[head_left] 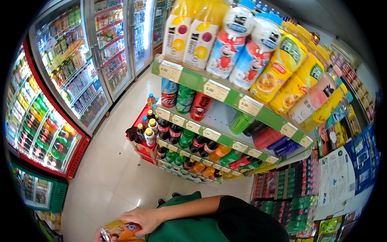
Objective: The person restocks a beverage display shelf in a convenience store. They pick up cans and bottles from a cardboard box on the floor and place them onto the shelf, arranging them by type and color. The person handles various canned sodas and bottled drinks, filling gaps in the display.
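An orange can [125, 230] with a pale metal end and a printed picture lies tilted at the lower edge, in front of my green apron [183, 230]. From above, my right hand [142, 220] rests over it with the fingers curled round its side. Only a few fingers of my left hand [99, 235] show, closed round the metal end; the rest of that hand is cut off by the frame edge. Beyond my hands stands a green-edged display shelf [193, 76]. Its second tier carries several drink cans, among them a green can [241, 122] and a red can [200, 106].
Large juice bottles [278, 66] line the top tier, soda bottles [187, 138] the lower ones. A red crate [143, 151] with small bottles adjoins the shelf. Glass-door fridges [64, 56] and a red-framed cooler [44, 133] stand left across the tiled floor [121, 161]. Stacked bottle packs [288, 183] are right.
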A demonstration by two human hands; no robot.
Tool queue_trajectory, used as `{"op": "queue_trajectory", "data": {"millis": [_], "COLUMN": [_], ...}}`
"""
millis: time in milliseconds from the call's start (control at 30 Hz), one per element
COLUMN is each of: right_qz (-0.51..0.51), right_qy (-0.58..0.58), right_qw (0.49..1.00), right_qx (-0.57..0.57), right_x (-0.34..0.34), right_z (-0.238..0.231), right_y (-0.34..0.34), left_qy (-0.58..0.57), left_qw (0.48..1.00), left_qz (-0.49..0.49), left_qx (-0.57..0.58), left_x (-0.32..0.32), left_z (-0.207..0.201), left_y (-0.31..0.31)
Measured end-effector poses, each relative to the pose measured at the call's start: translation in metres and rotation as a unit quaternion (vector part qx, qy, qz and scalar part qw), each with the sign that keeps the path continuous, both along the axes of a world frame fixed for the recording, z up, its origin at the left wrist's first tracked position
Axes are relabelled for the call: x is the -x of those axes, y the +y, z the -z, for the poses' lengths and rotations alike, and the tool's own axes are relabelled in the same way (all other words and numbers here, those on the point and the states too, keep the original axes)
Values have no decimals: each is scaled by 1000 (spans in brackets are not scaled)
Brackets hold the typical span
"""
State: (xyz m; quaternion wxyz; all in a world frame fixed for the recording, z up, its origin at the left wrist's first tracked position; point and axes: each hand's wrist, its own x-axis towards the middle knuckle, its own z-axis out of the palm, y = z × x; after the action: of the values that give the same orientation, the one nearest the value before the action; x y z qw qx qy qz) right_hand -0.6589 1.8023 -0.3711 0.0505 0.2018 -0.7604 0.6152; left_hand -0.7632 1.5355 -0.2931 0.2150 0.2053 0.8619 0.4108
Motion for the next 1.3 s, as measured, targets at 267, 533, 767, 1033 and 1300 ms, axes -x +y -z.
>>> {"op": "queue_trajectory", "data": {"millis": [267, 533, 767, 1033, 1300], "right_qz": [342, 703, 806, 814, 833], "right_qy": [69, 226, 106, -13, -89], "right_qw": [930, 615, 574, 580, 531], "right_qx": [-115, -277, -98, 4, -122], "right_x": [-58, -114, -109, -96, -82], "right_z": [-17, -118, -99, -83, -88], "right_y": [78, 234, 315, 407, 465], "left_qy": [-112, -241, -323, -381, -393], "left_qw": [954, 907, 866, 849, 846], "left_qz": [219, 90, 35, 50, 57], "left_qx": [-171, -333, -380, -364, -355], "left_x": [16, 8, -19, -30, -28], "left_z": [-2, 30, 36, 42, 53], "left_y": [133, 161, 160, 143, 135]}}
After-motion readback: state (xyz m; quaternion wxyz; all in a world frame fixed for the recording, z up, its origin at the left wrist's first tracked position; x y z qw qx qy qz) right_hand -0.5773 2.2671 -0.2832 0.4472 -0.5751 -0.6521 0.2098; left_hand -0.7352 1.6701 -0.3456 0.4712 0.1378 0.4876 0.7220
